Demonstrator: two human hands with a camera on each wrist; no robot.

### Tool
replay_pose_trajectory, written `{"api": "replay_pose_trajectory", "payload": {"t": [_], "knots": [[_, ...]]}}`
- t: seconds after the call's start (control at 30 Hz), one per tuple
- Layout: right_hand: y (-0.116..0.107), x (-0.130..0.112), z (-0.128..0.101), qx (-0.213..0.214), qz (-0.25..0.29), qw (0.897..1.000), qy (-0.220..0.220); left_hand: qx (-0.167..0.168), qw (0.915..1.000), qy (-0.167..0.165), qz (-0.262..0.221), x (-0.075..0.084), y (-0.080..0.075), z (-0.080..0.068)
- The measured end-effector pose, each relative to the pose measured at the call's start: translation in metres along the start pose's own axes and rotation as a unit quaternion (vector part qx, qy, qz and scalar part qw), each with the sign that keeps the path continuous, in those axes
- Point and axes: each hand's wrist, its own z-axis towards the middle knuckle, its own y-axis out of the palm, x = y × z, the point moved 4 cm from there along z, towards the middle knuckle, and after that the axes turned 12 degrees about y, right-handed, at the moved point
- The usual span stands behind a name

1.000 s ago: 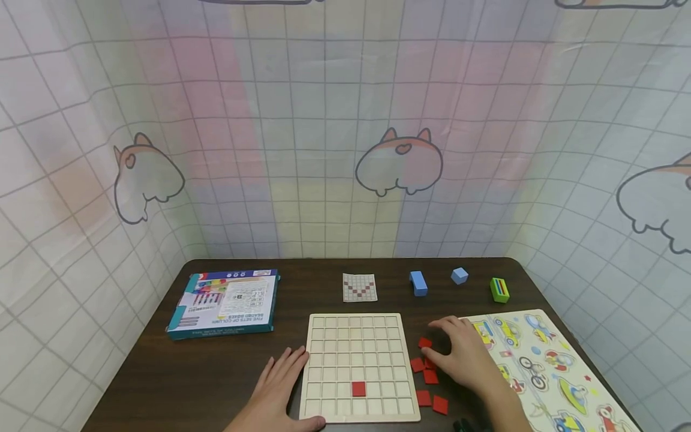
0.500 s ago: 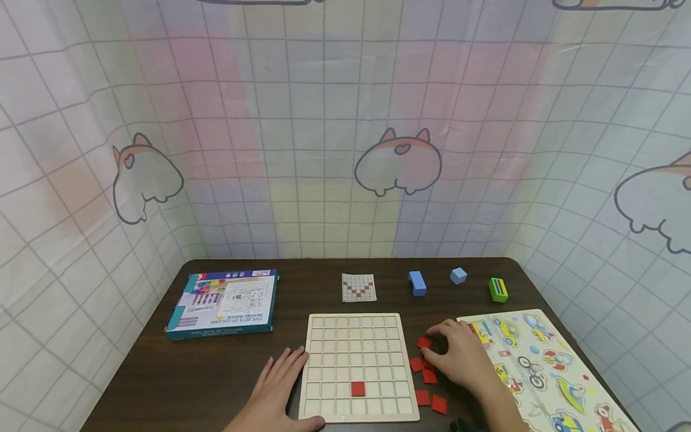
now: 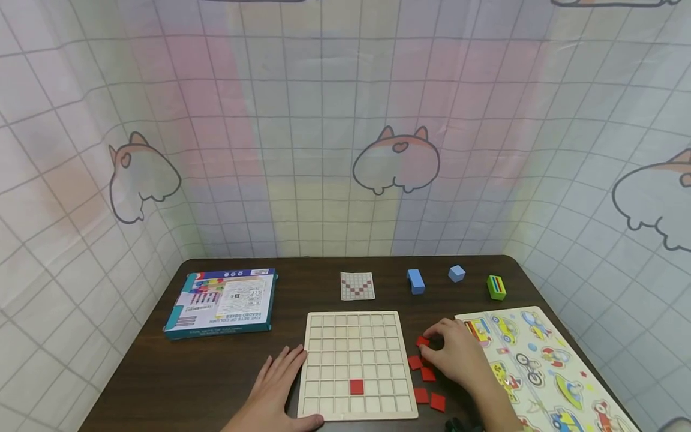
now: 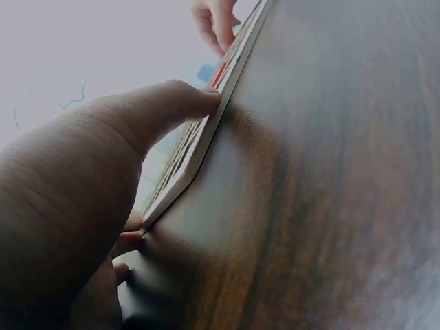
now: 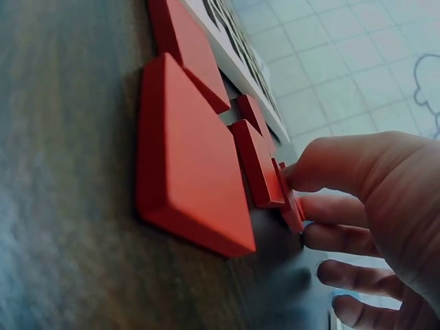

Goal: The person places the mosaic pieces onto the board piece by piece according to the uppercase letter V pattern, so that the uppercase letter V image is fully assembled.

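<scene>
In the head view my left hand (image 3: pixel 278 390) lies along the left side of a wooden grid board (image 3: pixel 356 414), fingers straight, thumb at its front edge. The thumb pressed to the board's rim (image 4: pixel 206 141) shows in the left wrist view. One red square tile (image 3: pixel 357 387) sits in a cell of the second row from the front. Right of the board, my right hand (image 3: pixel 456 351) reaches down among loose red tiles (image 3: pixel 438 402). In the right wrist view its thumb and index finger pinch a red tile (image 5: pixel 290 203), partly hidden behind other tiles.
A small pattern card (image 3: pixel 357 287) lies behind the board. Blue blocks (image 3: pixel 416 281) and a striped green block (image 3: pixel 496 288) stand at the back right. A picture board (image 3: pixel 540 360) lies on the right, a flat box (image 3: pixel 221 303) on the left.
The right thumb and fingertips have drawn slightly closer together, and a tile that showed beside the thumb is now mostly covered by the hand. The left hand and the board stay put.
</scene>
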Motion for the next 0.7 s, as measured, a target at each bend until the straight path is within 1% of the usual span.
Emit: {"api": "replay_pose_trajectory", "payload": {"t": [0.2, 0.37, 0.5, 0.7], "knots": [[0.001, 0.000, 0.001, 0.009, -0.013, 1.000, 0.002, -0.009, 0.9999, -0.009, 0.003, 0.001, 0.000, 0.000], [-0.002, -0.002, 0.003, 0.018, -0.014, 1.000, 0.000, -0.005, 1.0000, -0.004, 0.004, 0.000, -0.001, 0.001], [-0.004, -0.003, 0.002, 0.023, -0.002, 1.000, -0.003, 0.000, 1.0000, 0.004, 0.003, 0.000, -0.001, 0.001], [-0.005, -0.011, -0.005, 0.017, 0.037, 0.999, -0.030, 0.013, 0.9997, 0.019, 0.002, 0.000, -0.002, -0.001]]}}
